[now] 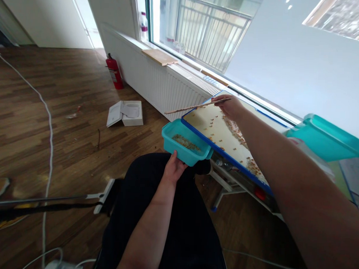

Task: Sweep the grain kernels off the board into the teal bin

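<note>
My left hand [174, 168] grips the near wall of a turquoise plastic tub [181, 152] below the table's edge. Small tan bits [186, 142] cover part of the tub's floor. In my right hand [230, 107], closed on its right end, is a thin flat strip like cardboard [184, 109], held above the table and reaching left past the tub. A few small bits seem to lie on the strip. Under my right arm, more small brownish pieces [232, 128] are scattered and heaped on the pale, blue-edged tabletop [197, 119].
Another turquoise tub [329, 137] stands at the table's right. A white radiator [166, 85] runs below the window. On the wooden floor are a fire extinguisher [114, 72], an opened white box [132, 115], a long-handled tool [102, 198] and a white cable [51, 145].
</note>
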A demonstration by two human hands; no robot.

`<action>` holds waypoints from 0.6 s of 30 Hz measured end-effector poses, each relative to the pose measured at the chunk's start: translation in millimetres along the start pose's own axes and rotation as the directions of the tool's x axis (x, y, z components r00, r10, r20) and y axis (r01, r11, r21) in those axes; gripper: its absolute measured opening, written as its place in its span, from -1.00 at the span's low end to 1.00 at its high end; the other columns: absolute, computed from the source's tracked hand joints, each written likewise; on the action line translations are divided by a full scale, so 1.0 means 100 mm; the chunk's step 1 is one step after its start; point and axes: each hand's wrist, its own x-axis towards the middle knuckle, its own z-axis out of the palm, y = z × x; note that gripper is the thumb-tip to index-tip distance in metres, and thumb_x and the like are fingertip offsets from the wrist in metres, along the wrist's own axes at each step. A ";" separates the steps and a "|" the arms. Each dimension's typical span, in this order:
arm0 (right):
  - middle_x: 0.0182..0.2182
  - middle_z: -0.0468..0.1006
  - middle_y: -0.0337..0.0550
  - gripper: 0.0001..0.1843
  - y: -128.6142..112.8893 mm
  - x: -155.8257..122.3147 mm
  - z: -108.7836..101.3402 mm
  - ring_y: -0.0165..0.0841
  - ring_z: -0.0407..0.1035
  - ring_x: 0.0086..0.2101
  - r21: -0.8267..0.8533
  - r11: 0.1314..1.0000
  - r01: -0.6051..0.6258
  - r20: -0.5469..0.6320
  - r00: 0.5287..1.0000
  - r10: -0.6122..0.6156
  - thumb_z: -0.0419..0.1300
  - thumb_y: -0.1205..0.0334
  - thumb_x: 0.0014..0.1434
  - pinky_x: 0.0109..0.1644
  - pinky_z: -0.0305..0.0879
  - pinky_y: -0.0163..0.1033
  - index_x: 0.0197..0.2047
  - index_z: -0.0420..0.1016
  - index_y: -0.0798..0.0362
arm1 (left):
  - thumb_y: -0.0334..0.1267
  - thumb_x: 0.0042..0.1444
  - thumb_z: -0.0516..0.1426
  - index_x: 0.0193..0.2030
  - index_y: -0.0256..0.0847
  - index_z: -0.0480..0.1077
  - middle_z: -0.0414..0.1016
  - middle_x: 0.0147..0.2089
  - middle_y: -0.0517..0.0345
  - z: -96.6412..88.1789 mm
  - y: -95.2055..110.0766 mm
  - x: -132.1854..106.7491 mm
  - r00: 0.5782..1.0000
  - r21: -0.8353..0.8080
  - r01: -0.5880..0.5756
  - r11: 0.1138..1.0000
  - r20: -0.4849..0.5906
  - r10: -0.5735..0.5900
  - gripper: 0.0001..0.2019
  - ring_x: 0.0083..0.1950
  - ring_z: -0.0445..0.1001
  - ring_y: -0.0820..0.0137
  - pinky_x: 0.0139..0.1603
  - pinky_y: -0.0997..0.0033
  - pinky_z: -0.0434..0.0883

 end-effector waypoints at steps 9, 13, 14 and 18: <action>-0.41 0.60 -0.20 -0.81 0.05 -0.08 0.02 -0.37 0.50 -0.25 0.112 0.992 -0.058 -0.030 0.998 0.062 0.25 0.53 -0.19 -0.03 0.39 -0.18 -0.52 0.53 0.04 | -0.04 0.28 0.11 0.37 -0.05 0.17 0.20 0.44 -0.03 -0.01 0.01 0.00 0.999 0.016 0.023 1.000 0.027 -0.023 -0.45 0.48 0.07 0.00 0.34 -0.18 0.24; -0.42 0.60 -0.22 -0.80 0.07 -0.12 0.00 -0.33 0.51 -0.20 0.131 0.990 -0.060 -0.019 0.998 0.063 0.25 0.51 -0.21 0.00 0.42 -0.16 -0.52 0.53 0.01 | -0.05 0.31 0.08 0.38 -0.07 0.16 0.22 0.43 -0.04 0.01 0.03 -0.01 0.999 0.009 0.018 1.000 0.029 -0.018 -0.47 0.47 0.09 0.03 0.35 -0.15 0.24; -0.42 0.61 -0.23 -0.80 0.07 -0.13 0.00 -0.32 0.51 -0.19 0.136 0.989 -0.063 -0.021 0.998 0.066 0.26 0.51 -0.21 0.00 0.42 -0.16 -0.52 0.53 0.00 | -0.05 0.31 0.07 0.37 -0.08 0.17 0.22 0.43 -0.04 0.02 0.03 -0.01 1.000 0.009 0.015 1.000 0.027 -0.015 -0.48 0.47 0.09 0.03 0.35 -0.14 0.24; -0.40 0.62 -0.26 -0.77 0.07 -0.19 -0.01 -0.34 0.51 -0.19 0.165 0.983 -0.084 -0.028 0.996 0.090 0.28 0.52 -0.24 0.00 0.43 -0.20 -0.53 0.53 -0.02 | -0.06 0.32 0.05 0.36 -0.10 0.19 0.25 0.42 -0.05 0.04 0.02 -0.02 1.000 0.014 0.010 1.000 0.006 -0.010 -0.50 0.45 0.14 0.04 0.35 -0.14 0.23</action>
